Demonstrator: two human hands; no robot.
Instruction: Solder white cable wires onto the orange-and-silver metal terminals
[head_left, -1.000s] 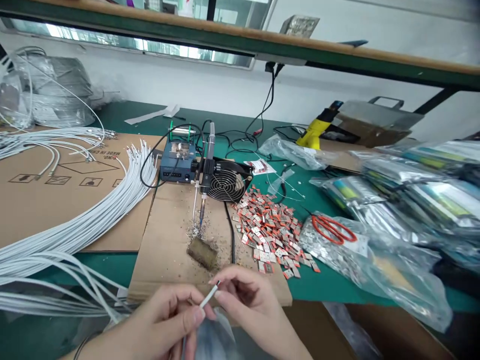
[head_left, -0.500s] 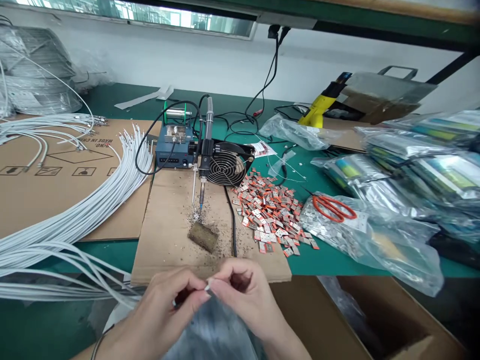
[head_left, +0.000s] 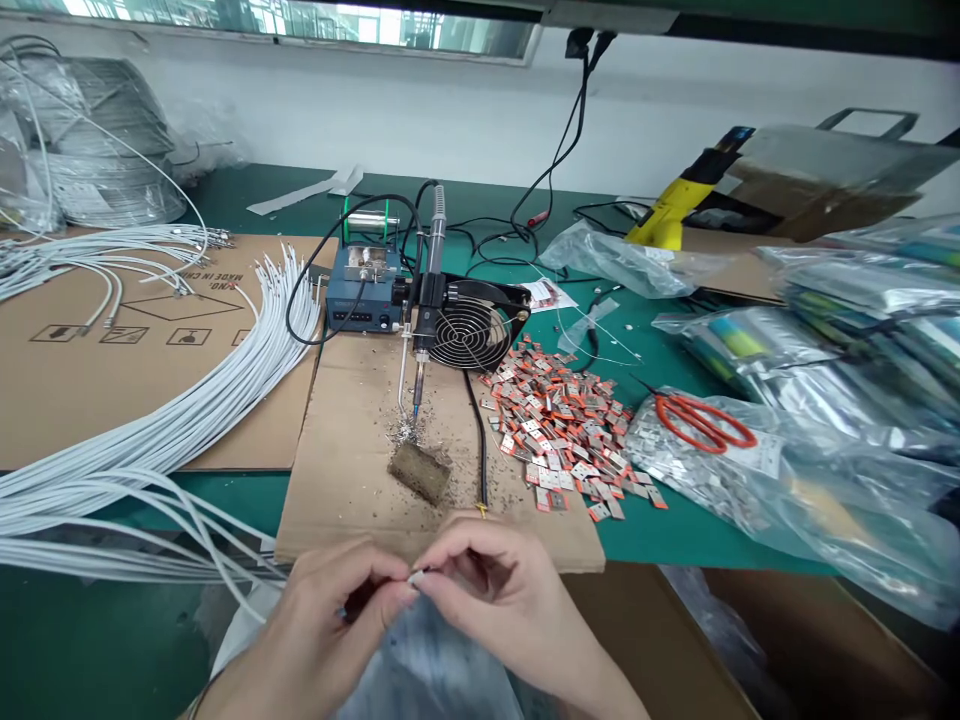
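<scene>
My left hand [head_left: 330,610] and my right hand [head_left: 506,590] meet in front of the cardboard's near edge. Between their thumbs and fingertips they pinch a small white piece [head_left: 415,579], mostly covered, so its exact kind is hidden. Beyond the hands lies a brown, crumb-covered sponge block [head_left: 420,473] on the cardboard sheet [head_left: 345,440]. A soldering iron [head_left: 429,310] stands in its holder, tip pointing down above bits of solder. To the right spreads a heap of small metal connector pieces with orange parts [head_left: 559,425].
White cables [head_left: 202,410] fan out at left. Behind the cardboard stand a blue soldering station [head_left: 364,295], a solder spool [head_left: 371,222] and a black fan [head_left: 469,335]. Orange-handled scissors [head_left: 701,422] lie on a plastic bag at right. A yellow heat gun [head_left: 679,210] sits farther back.
The view has shifted slightly, so the bench things appear farther right. Both hands keep pinching the small white piece, with only slight finger movement.
</scene>
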